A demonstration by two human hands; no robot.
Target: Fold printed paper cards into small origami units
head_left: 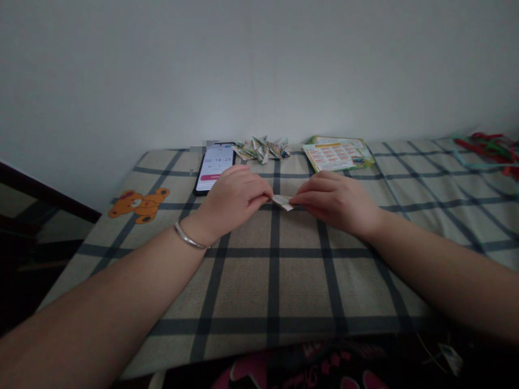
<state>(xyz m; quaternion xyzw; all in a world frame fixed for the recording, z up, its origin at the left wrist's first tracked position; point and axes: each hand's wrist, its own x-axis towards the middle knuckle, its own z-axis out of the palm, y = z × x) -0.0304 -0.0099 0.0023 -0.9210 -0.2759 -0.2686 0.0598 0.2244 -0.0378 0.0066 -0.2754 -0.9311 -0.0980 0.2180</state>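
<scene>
A small piece of folded paper (283,202), pale with faint print, is held between my two hands just above the checked cloth. My left hand (238,193), with a silver bangle at its wrist, pinches the paper's left end between thumb and fingers. At the other end, the fingertips of my right hand (335,200) are closed on the paper's right corner. Several folded paper pieces (263,149) with coloured print lie beyond my hands near the wall.
A phone (214,167) showing a timer lies left of the folded pieces. Printed sheets (334,155) are stacked at the back right. An orange bear cutout (138,205) lies on the checked tablecloth (243,281). Red and green items (486,147) sit at the far right.
</scene>
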